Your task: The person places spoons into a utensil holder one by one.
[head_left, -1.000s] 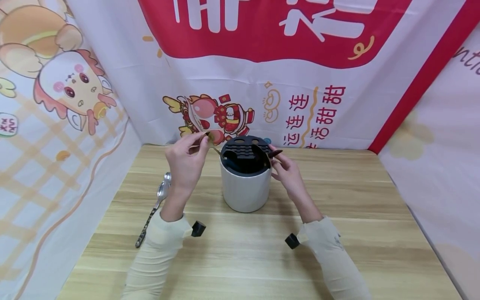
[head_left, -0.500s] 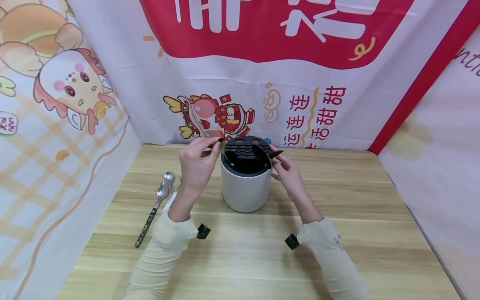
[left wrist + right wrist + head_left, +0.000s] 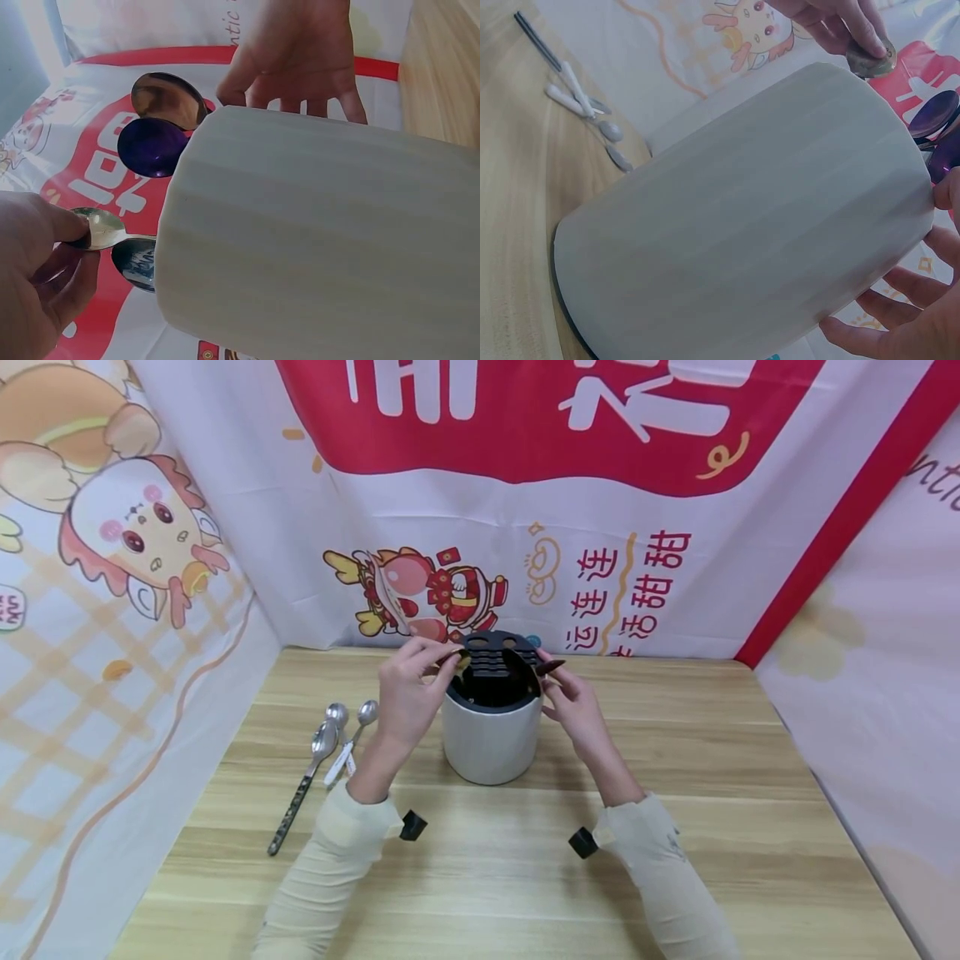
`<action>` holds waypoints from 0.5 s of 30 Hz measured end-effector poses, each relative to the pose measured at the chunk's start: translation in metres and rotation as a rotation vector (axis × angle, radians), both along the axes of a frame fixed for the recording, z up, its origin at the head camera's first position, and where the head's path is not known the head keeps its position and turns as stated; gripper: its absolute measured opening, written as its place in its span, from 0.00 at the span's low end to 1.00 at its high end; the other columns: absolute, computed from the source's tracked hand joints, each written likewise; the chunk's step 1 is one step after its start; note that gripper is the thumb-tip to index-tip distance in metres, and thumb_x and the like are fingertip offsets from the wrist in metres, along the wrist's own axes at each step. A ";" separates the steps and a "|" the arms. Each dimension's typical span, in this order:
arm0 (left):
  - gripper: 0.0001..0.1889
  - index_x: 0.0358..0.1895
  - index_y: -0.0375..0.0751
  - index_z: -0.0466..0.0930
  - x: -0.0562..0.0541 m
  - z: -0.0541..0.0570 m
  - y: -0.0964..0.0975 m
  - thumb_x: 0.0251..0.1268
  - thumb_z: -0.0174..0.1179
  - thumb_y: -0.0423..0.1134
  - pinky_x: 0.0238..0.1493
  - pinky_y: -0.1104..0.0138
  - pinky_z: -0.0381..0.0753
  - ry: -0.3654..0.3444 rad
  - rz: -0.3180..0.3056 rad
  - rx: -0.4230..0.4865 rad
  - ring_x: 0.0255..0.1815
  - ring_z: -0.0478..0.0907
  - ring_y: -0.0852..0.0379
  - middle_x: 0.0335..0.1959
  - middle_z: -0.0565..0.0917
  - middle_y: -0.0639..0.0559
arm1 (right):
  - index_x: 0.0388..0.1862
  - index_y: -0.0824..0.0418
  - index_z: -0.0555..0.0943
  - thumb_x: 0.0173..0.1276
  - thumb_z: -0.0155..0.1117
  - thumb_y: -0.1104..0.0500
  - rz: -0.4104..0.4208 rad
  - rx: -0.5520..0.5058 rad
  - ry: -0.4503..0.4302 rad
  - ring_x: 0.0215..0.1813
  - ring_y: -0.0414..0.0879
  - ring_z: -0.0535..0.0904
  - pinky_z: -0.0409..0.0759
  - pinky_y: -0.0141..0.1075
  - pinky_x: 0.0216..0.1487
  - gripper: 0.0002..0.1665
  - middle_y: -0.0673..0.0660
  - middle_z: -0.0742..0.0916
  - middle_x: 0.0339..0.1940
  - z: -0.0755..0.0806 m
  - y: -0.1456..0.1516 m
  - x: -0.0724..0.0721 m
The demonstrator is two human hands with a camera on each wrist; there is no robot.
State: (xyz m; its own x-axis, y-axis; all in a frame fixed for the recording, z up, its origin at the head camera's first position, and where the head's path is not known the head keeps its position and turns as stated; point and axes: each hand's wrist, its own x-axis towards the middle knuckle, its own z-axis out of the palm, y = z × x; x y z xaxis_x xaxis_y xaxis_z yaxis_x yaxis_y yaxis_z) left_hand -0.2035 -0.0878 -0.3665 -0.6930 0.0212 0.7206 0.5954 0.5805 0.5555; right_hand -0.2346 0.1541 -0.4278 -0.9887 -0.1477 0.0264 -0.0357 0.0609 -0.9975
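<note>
The left hand (image 3: pixel 414 689) pinches a gold-toned metal spoon (image 3: pixel 103 228) by its bowl over the white, ribbed cylindrical holder (image 3: pixel 491 745); the right hand (image 3: pixel 576 700) braces the wall, fingers spread. Snagging the dark, glossy spoon (image 3: pixel 133 264) beside it (they overlap from the left wrist) could twist it loose.

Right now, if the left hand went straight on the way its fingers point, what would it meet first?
Past the pinched spoon, the left hand would probably meet the dark spoon at the white container's rim, then the black lid; depth there is hard to judge.
</note>
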 end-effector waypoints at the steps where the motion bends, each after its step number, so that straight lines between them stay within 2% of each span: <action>1: 0.08 0.44 0.39 0.89 0.000 0.000 0.001 0.65 0.66 0.35 0.40 0.65 0.88 -0.003 0.002 -0.011 0.38 0.84 0.54 0.38 0.86 0.46 | 0.73 0.40 0.71 0.79 0.46 0.60 0.000 0.000 0.000 0.73 0.58 0.69 0.77 0.60 0.63 0.28 0.54 0.70 0.77 0.000 0.000 0.000; 6: 0.08 0.43 0.41 0.90 -0.003 -0.003 0.003 0.64 0.67 0.36 0.37 0.65 0.82 -0.026 -0.011 -0.053 0.37 0.78 0.54 0.37 0.87 0.47 | 0.73 0.39 0.71 0.80 0.46 0.59 0.002 0.009 0.001 0.73 0.58 0.69 0.77 0.59 0.62 0.27 0.53 0.70 0.77 0.001 -0.001 0.000; 11: 0.07 0.42 0.40 0.90 -0.006 -0.007 0.005 0.61 0.69 0.34 0.41 0.65 0.79 -0.050 -0.027 -0.078 0.40 0.76 0.53 0.37 0.88 0.47 | 0.73 0.39 0.71 0.80 0.47 0.60 -0.002 0.008 -0.004 0.74 0.58 0.69 0.78 0.59 0.62 0.27 0.53 0.69 0.78 0.001 -0.001 0.001; 15: 0.07 0.41 0.40 0.91 -0.009 -0.010 0.006 0.60 0.70 0.34 0.42 0.64 0.78 -0.046 -0.030 -0.099 0.43 0.73 0.51 0.39 0.83 0.46 | 0.73 0.40 0.70 0.80 0.46 0.60 -0.007 0.004 -0.005 0.73 0.58 0.69 0.78 0.59 0.62 0.28 0.53 0.70 0.77 0.002 -0.001 0.002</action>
